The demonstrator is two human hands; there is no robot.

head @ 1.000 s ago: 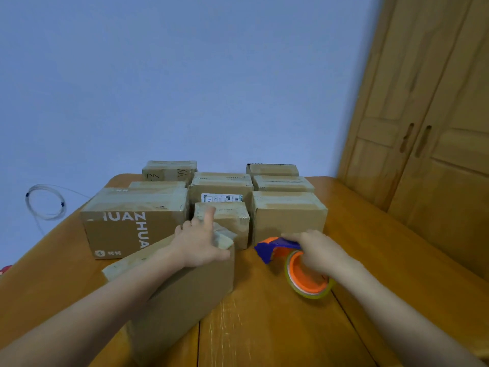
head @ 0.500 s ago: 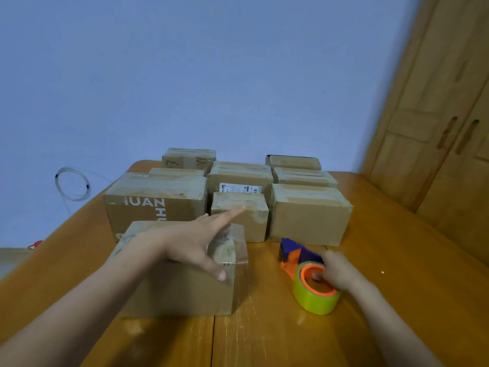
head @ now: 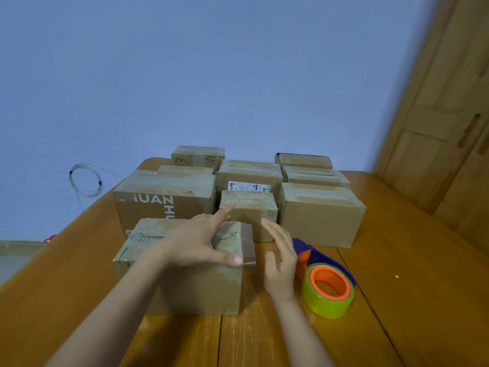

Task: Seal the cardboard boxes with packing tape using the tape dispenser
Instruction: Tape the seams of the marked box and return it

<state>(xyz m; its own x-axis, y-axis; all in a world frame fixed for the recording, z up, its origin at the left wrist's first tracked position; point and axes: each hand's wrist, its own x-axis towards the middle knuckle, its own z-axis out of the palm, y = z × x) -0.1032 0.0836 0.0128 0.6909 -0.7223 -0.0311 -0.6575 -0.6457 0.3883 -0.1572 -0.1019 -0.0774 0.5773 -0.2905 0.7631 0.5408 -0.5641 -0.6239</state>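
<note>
A cardboard box is seen on a wooden table, nearest the camera, under the left hand. That hand is laid flat across the box's top with fingers straight and spread, the thumb pressed along the top's right edge, where a flap of clear tape is seen sticking out past the corner. The right hand is held upright just right of the box, fingers straight and relaxed, nothing gripped; whether it is touching the tape flap cannot be told. Just right of the right hand, the tape dispenser is seen lying on the table, released, its orange core and yellow-green roll turned up and its blue frame pointed away. Beyond the hands, more boxes are packed close together in rows: a small box directly past the fingertips, a large box printed with white letters to the left of it, and a plain box to the right. Further boxes are stacked behind these, one with a white label. Farther back, a coil of white cable is seen against the blue wall past the left hand, and wooden doors are seen past the right hand.
</note>
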